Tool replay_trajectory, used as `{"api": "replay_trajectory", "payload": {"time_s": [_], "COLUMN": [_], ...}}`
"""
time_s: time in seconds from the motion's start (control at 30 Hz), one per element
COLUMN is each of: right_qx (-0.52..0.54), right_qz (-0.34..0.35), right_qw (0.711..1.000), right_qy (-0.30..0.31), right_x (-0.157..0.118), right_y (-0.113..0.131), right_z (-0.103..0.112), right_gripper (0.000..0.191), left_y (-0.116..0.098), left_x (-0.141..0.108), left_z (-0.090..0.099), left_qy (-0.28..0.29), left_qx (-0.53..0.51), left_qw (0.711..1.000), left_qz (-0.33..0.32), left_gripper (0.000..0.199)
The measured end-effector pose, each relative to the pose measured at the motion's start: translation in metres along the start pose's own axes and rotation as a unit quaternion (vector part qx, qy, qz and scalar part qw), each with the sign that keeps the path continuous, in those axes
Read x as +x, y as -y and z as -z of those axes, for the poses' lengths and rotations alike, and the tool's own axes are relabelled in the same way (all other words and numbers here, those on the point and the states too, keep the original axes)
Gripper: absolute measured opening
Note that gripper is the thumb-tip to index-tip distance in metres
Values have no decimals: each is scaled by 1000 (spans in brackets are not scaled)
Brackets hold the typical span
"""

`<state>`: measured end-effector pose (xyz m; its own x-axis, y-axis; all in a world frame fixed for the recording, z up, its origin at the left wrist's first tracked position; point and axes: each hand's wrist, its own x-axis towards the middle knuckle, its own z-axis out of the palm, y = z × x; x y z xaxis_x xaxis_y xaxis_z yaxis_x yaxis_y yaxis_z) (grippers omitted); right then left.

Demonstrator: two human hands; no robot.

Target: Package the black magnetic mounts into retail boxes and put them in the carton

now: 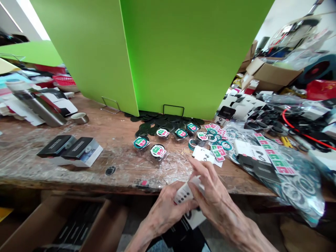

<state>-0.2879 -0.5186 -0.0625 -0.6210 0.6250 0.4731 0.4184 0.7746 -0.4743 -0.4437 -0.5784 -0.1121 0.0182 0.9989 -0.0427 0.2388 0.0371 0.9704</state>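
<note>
So the backdrop here is a big green board (183, 56) filling the top middle of the frame, standing on a scuffed wooden table (118, 178) that runs right across. Bottom centre is where the hands are: left hand (168, 206) reaches in from the lower left, wrist low, fingers and thumb curled round a white box (183, 195), so yeah, clamped on it. Right hand (210, 187) slants in from the lower right, back of the hand up, knuckles bent, fingers closed on the box's upper end. Both forearms angle inward and the box sits between them, tilted, just off the table's front edge. Just above the hands there's a white card (202, 154), with round packs (158, 151) around mid-frame. Two black-and-white boxes (82, 152) sit on the left, and a clear bag of rings (301, 189) slumps over the edge at lower right
</note>
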Motion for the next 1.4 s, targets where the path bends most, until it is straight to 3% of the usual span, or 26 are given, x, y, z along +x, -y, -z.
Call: {"api": "replay_trajectory", "payload": {"time_s": [0.1, 0.17, 0.23, 0.33, 0.43, 0.57, 0.7, 0.8, 0.87, 0.93, 1.0, 1.07, 1.1, 1.17, 1.23, 1.27, 1.33, 1.4], "right_qx": [-71, -75, -58, -43, -37, -72, -144, -171, -164, -123, -47, 71, 146, 302, 402, 412, 357, 260], "right_qz": [50, 73, 98, 113, 121, 106, 163, 188, 198, 221, 184, 52, -26, -130, -152, -150, -135, -74], "right_qw": [996, 992, 985, 980, 977, 982, 973, 965, 965, 966, 981, 996, 989, 943, 896, 889, 917, 958], "right_qy": [8, 71, 131, 157, 170, 139, 83, 72, 60, 47, 22, -8, -6, 44, 117, 131, 119, 100], "right_x": [17, 28, 36, 42, 41, 32, 19, 14, 11, 8, 4, 2, 3, 7, 14, 16, 17, 13], "right_y": [-1, -6, -12, -19, -21, -21, -25, -30, -33, -36, -40, -42, -43, -42, -41, -41, -42, -43], "right_z": [21, 30, 32, 24, 12, -8, -24, -30, -32, -33, -33, -33, -32, -32, -31, -31, -31, -32], "right_gripper": [48, 37, 35, 34, 31, 29, 12, 17, 21, 29, 40, 45, 45, 44, 49, 51, 47, 39], "left_y": [7, 18, 33, 47, 40, 15, 11, 26, 41, 54, 61, 62, 62, 60, 58, 57, 54, 49], "left_x": [14, 24, 30, 29, 26, 31, 34, 26, 20, 15, 14, 14, 14, 15, 16, 16, 16, 16], "left_z": [0, 1, 1, 2, 2, -2, -7, -8, -5, 0, 5, 9, 11, 13, 15, 16, 19, 24], "left_qy": [-108, -185, -223, -206, -192, -258, -279, -250, -252, -267, -270, -257, -252, -242, -233, -228, -212, -194], "left_qx": [-120, -154, -152, -144, -154, -246, -307, -246, -126, 9, 106, 155, 167, 172, 161, 152, 124, 81], "left_qw": [987, 970, 961, 965, 966, 933, 909, 933, 949, 941, 925, 921, 921, 923, 928, 932, 944, 959], "left_qz": [18, -20, -60, -74, -82, -52, -47, -87, -144, -207, -246, -250, -246, -244, -242, -238, -219, -191], "left_gripper": [28, 31, 36, 47, 44, 24, 21, 30, 45, 48, 43, 42, 42, 43, 43, 42, 38, 42]}}
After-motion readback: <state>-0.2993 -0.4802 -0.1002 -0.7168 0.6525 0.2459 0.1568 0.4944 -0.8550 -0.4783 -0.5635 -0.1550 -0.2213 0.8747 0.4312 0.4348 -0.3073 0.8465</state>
